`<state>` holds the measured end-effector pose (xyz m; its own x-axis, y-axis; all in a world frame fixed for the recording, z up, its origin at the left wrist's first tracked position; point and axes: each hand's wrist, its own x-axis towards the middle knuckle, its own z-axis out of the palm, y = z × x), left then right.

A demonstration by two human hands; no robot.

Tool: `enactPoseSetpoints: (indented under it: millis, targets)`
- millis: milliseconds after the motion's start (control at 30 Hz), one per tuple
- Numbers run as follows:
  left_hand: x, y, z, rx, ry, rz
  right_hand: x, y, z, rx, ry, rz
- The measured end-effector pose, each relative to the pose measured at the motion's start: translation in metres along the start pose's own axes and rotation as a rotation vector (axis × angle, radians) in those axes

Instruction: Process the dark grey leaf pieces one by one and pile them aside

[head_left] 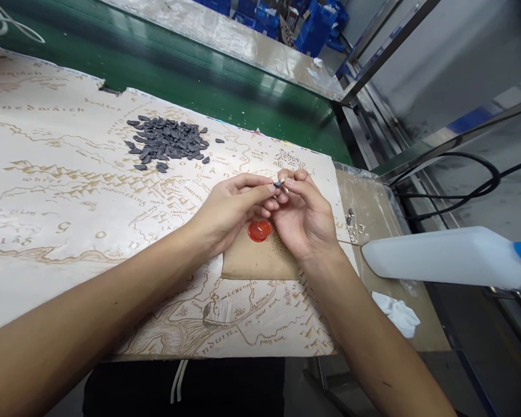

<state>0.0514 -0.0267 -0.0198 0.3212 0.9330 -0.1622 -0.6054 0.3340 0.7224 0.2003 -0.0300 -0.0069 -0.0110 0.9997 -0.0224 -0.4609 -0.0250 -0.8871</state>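
Both my hands meet over the table's middle right. My left hand point(232, 208) pinches a small dark grey piece point(278, 184) between thumb and forefinger. My right hand point(306, 217) has its fingers curled against the same piece, and a thin pale stick shows at its fingertips. Under the hands lies a brown paper square point(252, 266) with a round red cap point(259, 230) on it. A heap of several dark grey pieces point(169, 142) lies farther back to the left, apart from the hands.
A map-printed sheet point(61, 191) covers the table. Behind it runs a green conveyor belt point(191, 69). A white plastic bottle with blue cap point(443, 258) lies at the right, near a crumpled white tissue point(397, 313), small scraps point(353, 226) and black cables point(460, 185).
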Motion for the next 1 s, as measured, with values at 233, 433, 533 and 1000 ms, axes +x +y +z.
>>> enactPoseSetpoints:
  millis: [233,433,533,1000]
  targets:
    - [0.0,0.0,0.002,0.015,0.007,0.0,-0.002,-0.005,0.003,-0.031,0.006,0.02]
    - [0.001,0.0,0.0,0.005,-0.003,-0.006,-0.001,-0.002,0.0,-0.064,-0.028,-0.021]
    - [0.0,0.0,0.0,0.006,0.001,-0.006,0.0,-0.001,-0.001,-0.05,-0.031,-0.022]
    - [0.0,0.009,0.003,0.004,0.059,0.013,0.002,-0.004,-0.006,-0.163,-0.084,-0.159]
